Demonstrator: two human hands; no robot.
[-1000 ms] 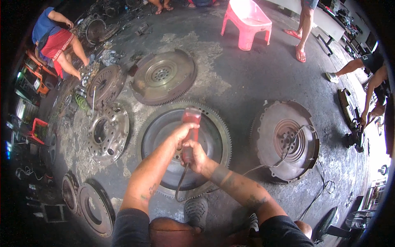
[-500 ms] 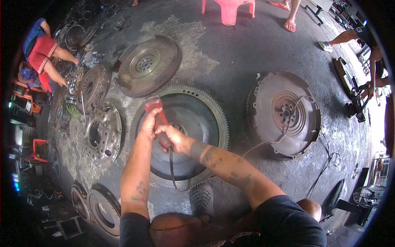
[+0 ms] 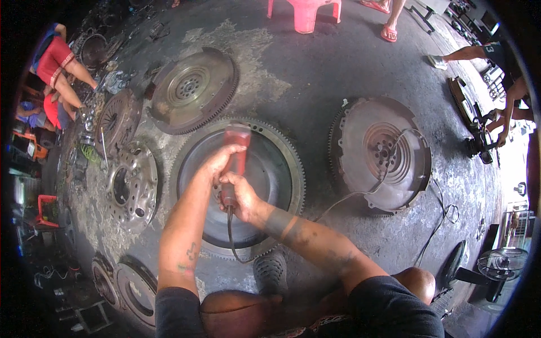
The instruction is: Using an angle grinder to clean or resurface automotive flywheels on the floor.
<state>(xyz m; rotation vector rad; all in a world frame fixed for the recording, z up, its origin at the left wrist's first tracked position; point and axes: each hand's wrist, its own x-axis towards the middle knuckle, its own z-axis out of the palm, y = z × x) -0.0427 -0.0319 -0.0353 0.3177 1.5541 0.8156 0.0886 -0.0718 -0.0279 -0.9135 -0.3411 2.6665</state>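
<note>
A red corded power tool [image 3: 235, 147] points down at a large toothed flywheel [image 3: 284, 169] lying flat on the dark floor in front of me. My left hand [image 3: 217, 163] wraps the tool's upper body. My right hand [image 3: 241, 194] grips its lower handle, where a black cord [image 3: 232, 242] leaves it. The tool's working end is hidden by the tool and my hands. My grey shoe [image 3: 270, 273] rests at the flywheel's near rim.
More flywheels and clutch parts lie around: one far left [image 3: 191, 90], one right [image 3: 383, 155], a pressure plate [image 3: 131, 188] at left. A cable [image 3: 360, 194] crosses the right disc. A pink stool [image 3: 307, 12], other people [image 3: 59, 65] and a fan [image 3: 496, 267] ring the area.
The view has shifted, so the central flywheel and my hands sit lower and more to the left in frame. Both hands stay on the red tool over the flywheel.
</note>
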